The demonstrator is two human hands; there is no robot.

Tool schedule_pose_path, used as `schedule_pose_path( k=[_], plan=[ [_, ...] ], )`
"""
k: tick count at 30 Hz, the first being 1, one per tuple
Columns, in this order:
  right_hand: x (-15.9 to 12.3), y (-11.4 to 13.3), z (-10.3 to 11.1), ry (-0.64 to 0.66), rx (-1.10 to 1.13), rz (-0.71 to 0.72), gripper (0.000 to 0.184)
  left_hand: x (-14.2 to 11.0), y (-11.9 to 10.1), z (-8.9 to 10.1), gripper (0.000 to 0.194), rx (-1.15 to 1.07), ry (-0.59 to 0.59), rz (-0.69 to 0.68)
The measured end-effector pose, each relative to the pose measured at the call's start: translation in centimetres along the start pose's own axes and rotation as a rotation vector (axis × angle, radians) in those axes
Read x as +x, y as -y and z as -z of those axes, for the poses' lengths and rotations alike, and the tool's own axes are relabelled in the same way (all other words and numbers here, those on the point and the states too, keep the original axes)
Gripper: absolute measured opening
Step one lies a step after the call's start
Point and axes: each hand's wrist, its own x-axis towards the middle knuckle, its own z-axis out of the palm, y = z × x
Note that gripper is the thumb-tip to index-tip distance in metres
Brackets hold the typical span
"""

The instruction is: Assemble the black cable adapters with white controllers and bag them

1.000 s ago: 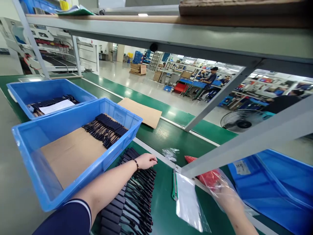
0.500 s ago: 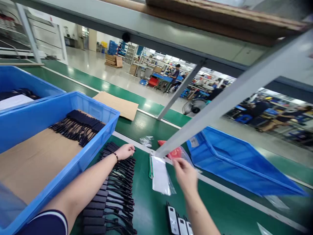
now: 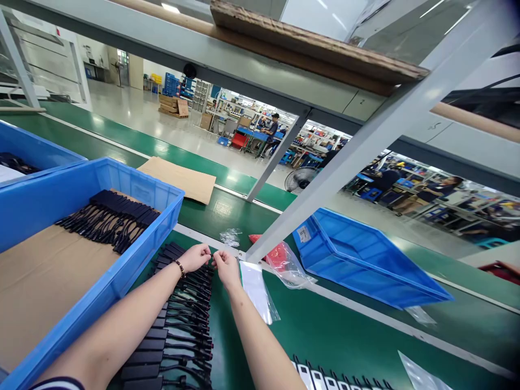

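My left hand (image 3: 196,257) is closed in a pinch on the dark end of a cable (image 3: 212,257), above the far end of a row of black boxes with short cables (image 3: 144,357). Fingertips of my right hand (image 3: 226,269) meet it there, also pinched; whatever they grip is too small to make out. The row runs along the green bench toward me, boxes to the left and cable ends to the right. Beside my right wrist lies a white sheet in a clear bag (image 3: 255,287). More black boxes with cables (image 3: 122,211) rest on cardboard inside the blue bin (image 3: 160,230) at left.
A tilted blue bin (image 3: 365,265) stands at right, behind a slanted metal post (image 3: 325,189). Near the post's foot are a bag with red contents (image 3: 280,257) and crumpled clear plastic (image 3: 230,236). Flat cardboard (image 3: 179,177) lies farther back. White-faced devices (image 3: 319,380) line the front edge.
My right hand has moved left from above the white sheet to meet my left hand at the cable end. The view has shifted, showing more white-faced devices at the front.
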Motion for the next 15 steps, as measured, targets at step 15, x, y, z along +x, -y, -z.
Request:
schedule_pose_path(
  k=[15],
  plan=[
    [0.30,0.82,0.50,0.159,0.073,-0.119,0.019,0.08,0.12,-0.05,0.022,-0.057,0.016,0.007]
  ],
)
